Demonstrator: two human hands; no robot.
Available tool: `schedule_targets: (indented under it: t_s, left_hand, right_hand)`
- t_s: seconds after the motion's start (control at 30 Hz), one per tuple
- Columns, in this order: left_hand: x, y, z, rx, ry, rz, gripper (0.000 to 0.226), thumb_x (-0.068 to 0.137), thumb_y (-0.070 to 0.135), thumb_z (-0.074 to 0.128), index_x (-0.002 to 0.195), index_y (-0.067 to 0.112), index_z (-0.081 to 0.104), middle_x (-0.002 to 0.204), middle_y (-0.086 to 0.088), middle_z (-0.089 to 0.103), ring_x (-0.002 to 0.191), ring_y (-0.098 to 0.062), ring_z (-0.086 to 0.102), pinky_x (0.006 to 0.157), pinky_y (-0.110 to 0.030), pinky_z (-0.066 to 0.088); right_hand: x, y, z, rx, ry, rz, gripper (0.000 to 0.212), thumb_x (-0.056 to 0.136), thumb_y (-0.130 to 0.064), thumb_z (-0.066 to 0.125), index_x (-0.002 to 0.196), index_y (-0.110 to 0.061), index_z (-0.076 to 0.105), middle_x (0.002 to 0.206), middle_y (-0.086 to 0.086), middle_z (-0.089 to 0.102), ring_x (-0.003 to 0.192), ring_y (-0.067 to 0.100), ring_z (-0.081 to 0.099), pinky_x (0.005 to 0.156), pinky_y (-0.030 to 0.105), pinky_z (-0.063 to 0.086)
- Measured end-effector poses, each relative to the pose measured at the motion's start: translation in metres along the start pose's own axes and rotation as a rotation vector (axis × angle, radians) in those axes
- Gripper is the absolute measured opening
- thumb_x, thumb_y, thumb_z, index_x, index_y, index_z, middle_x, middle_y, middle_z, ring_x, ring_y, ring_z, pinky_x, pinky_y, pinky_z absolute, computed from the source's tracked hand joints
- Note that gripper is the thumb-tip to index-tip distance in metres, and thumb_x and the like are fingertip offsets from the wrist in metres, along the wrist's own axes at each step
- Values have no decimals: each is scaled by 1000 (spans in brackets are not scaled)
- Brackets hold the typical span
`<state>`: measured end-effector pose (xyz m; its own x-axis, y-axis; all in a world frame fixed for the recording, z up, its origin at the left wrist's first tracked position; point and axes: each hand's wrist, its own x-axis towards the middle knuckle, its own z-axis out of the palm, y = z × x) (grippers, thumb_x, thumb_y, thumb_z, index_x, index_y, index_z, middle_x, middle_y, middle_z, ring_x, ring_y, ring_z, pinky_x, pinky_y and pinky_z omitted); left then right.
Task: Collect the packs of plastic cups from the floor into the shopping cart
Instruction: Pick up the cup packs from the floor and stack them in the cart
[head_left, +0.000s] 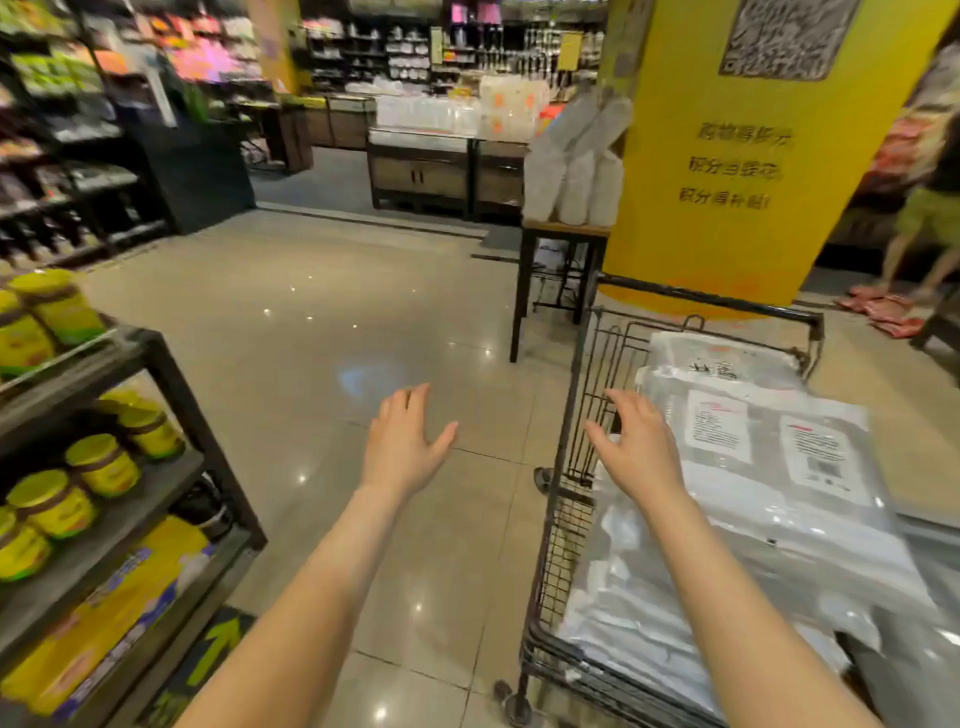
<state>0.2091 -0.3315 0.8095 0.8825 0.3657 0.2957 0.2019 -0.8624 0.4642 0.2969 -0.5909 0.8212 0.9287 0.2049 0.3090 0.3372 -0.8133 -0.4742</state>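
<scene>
A black wire shopping cart (566, 467) stands at the right, filled with several clear packs of plastic cups (769, 499) bearing white labels. My right hand (636, 447) hovers over the cart's left edge, fingers spread and holding nothing. My left hand (402, 441) is stretched out over the bare tiled floor left of the cart, fingers straight and empty. More packs of cups (576, 166) stand upright on a small wooden-topped stand (563, 231) beyond the cart. No packs show on the visible floor.
A dark shelf (171, 384) with yellow-lidded jars (101, 465) and yellow packages stands at the left. A yellow pillar (727, 156) rises behind the cart. A person (930, 208) stands at the far right near red packets (888, 312) on the floor. Display tables fill the back.
</scene>
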Motion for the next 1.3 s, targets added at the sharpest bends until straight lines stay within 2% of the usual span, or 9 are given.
schedule_targets:
  t_s: [0.1,0.4,0.5,0.57,0.7,0.97,1.07,1.17,1.3]
  left_hand:
    - [-34,-60,-42,140,68,-31,75,81,60,37,134,9,48,129,-11,52,121,-32,47,94,-44,42]
    - [-165,-204,-141,478,138,-302,63,87,54,46,134,12,51,130,-6,54,119,-26,50,96,-42,42]
    - [-213,-231,-162,522,162,-426,66,87,56,37,132,11,54,129,-8,55,118,-27,52,93,-43,44]
    - [-245,-251,-172,561,177,-525,63,88,55,42,132,12,53,129,-7,56,118,-26,52,94,-42,44]
    - [-305,-278,-188,620,169,-753,66,86,58,34,130,13,54,128,-6,57,116,-25,54,92,-42,46]
    - [-416,-291,-201,687,280,-1215,63,86,58,36,127,15,56,124,-3,58,113,-25,56,92,-43,46]
    - [-455,-277,-201,678,350,-1369,67,85,59,30,126,13,56,124,-6,59,112,-27,56,91,-42,45]
    - [-496,-255,-197,643,364,-1557,74,85,61,22,133,13,50,132,-7,53,120,-27,50,99,-44,38]
    - [-551,-218,-188,645,425,-1763,76,83,61,19,133,12,51,132,-8,53,121,-29,49,102,-45,34]
  right_hand:
    - [-5,-53,43,-16,-81,-137,57,93,-42,53,143,-17,40,146,6,41,137,23,32,115,41,26]
    - [-58,-224,151,104,-319,-554,55,95,-36,54,143,-14,40,152,11,34,143,25,25,115,36,15]
    - [-79,-274,183,78,-391,-726,54,96,-38,50,145,-17,39,152,9,35,143,23,26,117,38,12]
    - [-94,-308,203,84,-444,-842,55,97,-38,49,146,-18,36,152,8,35,142,24,27,117,38,11]
    - [-126,-373,241,92,-538,-1088,57,96,-38,50,147,-20,35,151,5,37,141,24,29,117,41,19]
    - [-218,-486,303,182,-697,-1582,55,96,-39,50,146,-21,38,149,2,39,140,20,32,117,41,21]
    - [-265,-516,313,229,-763,-1764,55,96,-40,49,146,-20,38,149,3,40,139,21,33,116,42,24]
    - [-315,-536,318,277,-810,-1918,55,95,-41,50,145,-19,40,148,3,42,138,21,35,115,42,26]
    - [-386,-551,309,272,-863,-2115,55,96,-44,45,147,-23,35,150,1,37,141,19,29,117,38,19]
